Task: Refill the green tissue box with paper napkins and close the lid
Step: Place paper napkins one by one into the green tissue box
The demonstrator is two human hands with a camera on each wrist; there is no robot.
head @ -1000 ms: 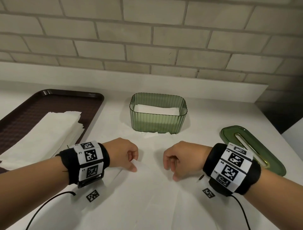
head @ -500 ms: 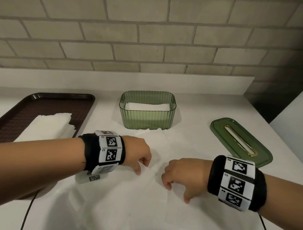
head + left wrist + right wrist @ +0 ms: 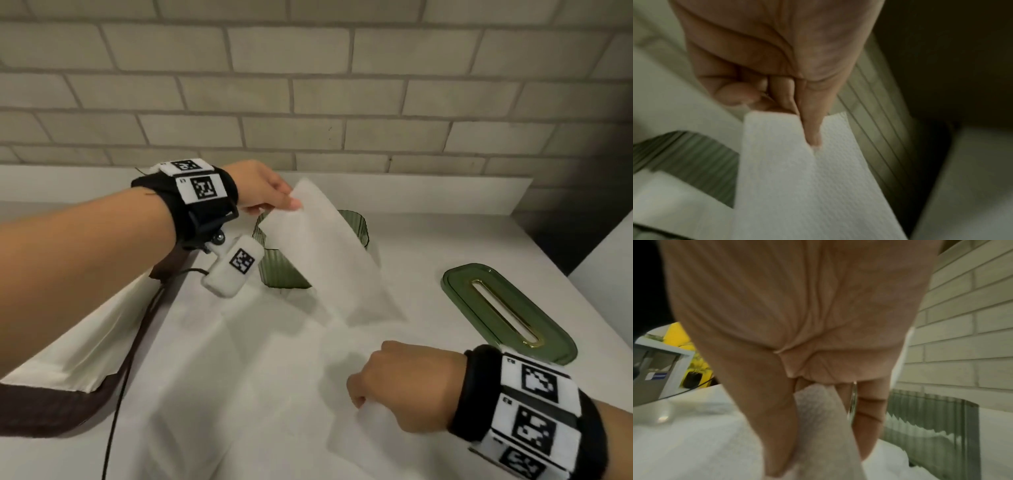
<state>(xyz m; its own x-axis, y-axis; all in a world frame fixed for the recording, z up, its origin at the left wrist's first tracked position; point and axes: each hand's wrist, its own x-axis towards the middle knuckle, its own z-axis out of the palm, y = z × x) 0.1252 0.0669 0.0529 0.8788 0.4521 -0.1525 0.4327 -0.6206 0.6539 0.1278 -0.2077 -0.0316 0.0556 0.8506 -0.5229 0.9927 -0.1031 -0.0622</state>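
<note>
A long folded white paper napkin (image 3: pixel 322 260) slants up from the table in front of the open green tissue box (image 3: pixel 281 274). My left hand (image 3: pixel 291 204) pinches its upper end above the box; the left wrist view shows the thumb (image 3: pixel 812 129) pressed on the napkin (image 3: pixel 797 186), with the ribbed box (image 3: pixel 684 154) below. My right hand (image 3: pixel 358 399) stays low near the table's front and pinches the napkin's near end. In the right wrist view, paper (image 3: pixel 818 410) sits between thumb and fingers. The green lid (image 3: pixel 507 308) with its gold-edged slot lies flat at the right.
A brown tray (image 3: pixel 51 414) at the left holds a stack of white napkins (image 3: pixel 89 329). A brick wall (image 3: pixel 342 102) and a white ledge run behind the box. The table's right edge drops off past the lid. A black cable (image 3: pixel 120 394) hangs from my left wrist.
My left hand has risen and moved back toward the box, lifting one end of the napkin off the table. My right hand has stayed low at the front, still pinching the other end.
</note>
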